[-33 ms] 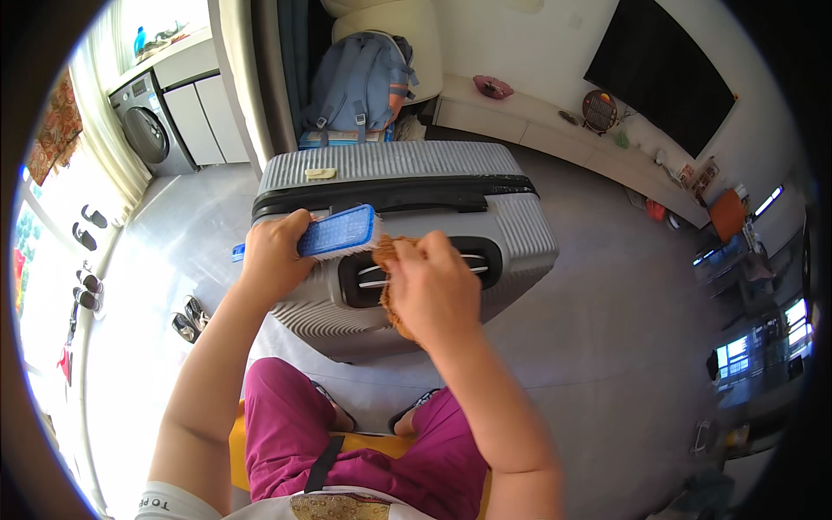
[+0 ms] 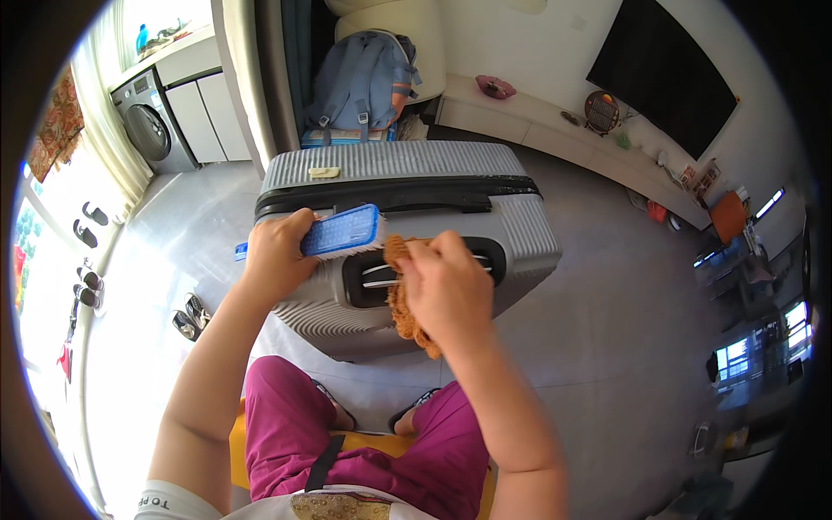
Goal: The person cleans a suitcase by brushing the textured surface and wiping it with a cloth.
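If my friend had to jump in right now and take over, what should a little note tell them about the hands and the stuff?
Left hand: holds a blue scrub brush against the top of the grey suitcase.
Right hand: grips an orange cloth beside the brush, over the suitcase's recessed handle.
Suitcase: zipped shut, lying on the grey floor in front of the seated person.
Done: brush and cloth are both at the handle area; the pictures cannot show how much is already clean.
Left: the ribbed shell around and beyond the handle, as far as I can judge.
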